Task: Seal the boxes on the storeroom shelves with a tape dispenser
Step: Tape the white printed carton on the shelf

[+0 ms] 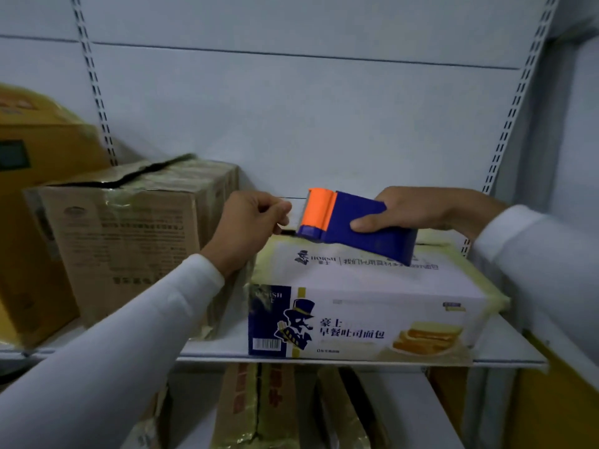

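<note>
The right hand [418, 207] grips a blue tape dispenser [356, 222] with an orange front roller, thumb lying along its near side and the fingers wrapped over the top and far side. The dispenser sits tilted, its rear lower corner touching the top of a white and blue printed box [366, 306], its orange end raised over the box's far left edge. That box lies flat on the white shelf [505, 354], its front face showing a barcode and a picture of sliced bread.

The left hand [249, 222] is just beside the orange end, fingers curled in with thumb and forefinger pressed together as if pinching the tape's end; the tape itself is too faint to make out, so what they hold cannot be told for sure. Both arms wear white sleeves.

To the left stands a brown cardboard box [120, 231] with a split, gaping top seam, and beyond it a yellow box [35, 202]. More cartons [259, 406] show under the shelf
</note>
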Available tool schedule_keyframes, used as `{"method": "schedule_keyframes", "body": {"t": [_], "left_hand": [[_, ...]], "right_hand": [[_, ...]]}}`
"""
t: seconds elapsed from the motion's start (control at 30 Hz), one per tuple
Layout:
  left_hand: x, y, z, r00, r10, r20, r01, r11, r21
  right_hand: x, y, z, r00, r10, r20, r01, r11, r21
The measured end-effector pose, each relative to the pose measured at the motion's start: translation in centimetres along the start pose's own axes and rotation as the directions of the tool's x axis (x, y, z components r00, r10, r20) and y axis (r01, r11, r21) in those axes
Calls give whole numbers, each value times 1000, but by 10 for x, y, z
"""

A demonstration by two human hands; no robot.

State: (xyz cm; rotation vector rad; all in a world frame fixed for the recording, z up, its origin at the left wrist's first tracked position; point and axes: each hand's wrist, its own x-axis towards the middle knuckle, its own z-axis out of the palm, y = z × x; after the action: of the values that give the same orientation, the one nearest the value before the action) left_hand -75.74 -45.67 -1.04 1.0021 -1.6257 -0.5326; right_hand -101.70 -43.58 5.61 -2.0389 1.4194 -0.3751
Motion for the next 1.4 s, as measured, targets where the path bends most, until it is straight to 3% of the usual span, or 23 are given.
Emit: {"method": "schedule_keyframes", "body": {"t": [0.23,0.37,0.67,0.9,1.17,1.4], "left_hand": [[22,-42,1,997,-76,-9,75,995,-73],[38,-60,-14,982,-164,-97,144,972,-186],[58,-63,6,930,-300,-211,284,953,-101],[48,-89,14,857,-461,-230,481,876,36],[44,-105,18,815,-491,-307,552,819,157],[44,-111,21,776,-608,-166,627,720,298]], "right_hand": [[39,0,3,997,64,44,-63,998,-17],[41,23,-24,992,112,63,-108,992,-66],[73,62,-85,967,117,224,-104,992,-67],[125,89,-69,898,156,411,-123,987,-107],[140,97,-53,906,152,396,-120,987,-105],[138,93,-49,911,171,374,-143,985,-100]]}}
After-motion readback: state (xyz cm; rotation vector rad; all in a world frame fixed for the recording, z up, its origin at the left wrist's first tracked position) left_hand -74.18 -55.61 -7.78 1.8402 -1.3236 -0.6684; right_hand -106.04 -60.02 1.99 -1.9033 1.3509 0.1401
